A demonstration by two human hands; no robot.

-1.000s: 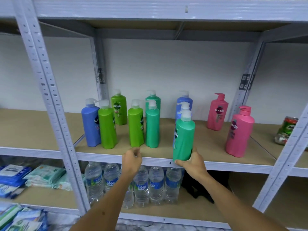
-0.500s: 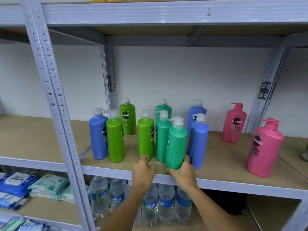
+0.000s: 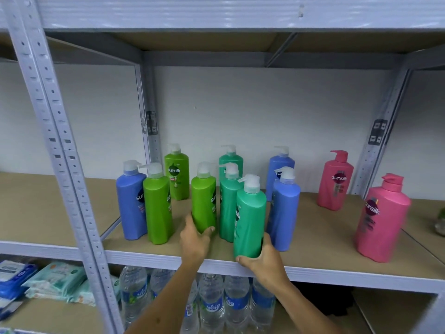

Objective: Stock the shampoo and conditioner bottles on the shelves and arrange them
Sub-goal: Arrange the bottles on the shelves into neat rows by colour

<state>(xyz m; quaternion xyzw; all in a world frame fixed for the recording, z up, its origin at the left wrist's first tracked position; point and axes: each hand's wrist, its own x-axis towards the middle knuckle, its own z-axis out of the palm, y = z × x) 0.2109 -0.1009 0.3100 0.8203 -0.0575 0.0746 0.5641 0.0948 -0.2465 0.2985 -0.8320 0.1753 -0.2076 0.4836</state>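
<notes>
plainly, left hand (image 3: 195,239) grips the light green bottle (image 3: 204,201) mid-shelf; right hand's (image 3: 263,260) fingers (image 3: 241,259) wrap the teal bottle (image 3: 250,220) at the shelf (image 3: 325,271) front edge. tight neighbours could topple, or it slips off.

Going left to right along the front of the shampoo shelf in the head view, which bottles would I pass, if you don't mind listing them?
Blue bottle → lime green bottle → lime green bottle gripped by the left hand → teal bottle gripped by the right hand → blue bottle → pink bottle.
</notes>
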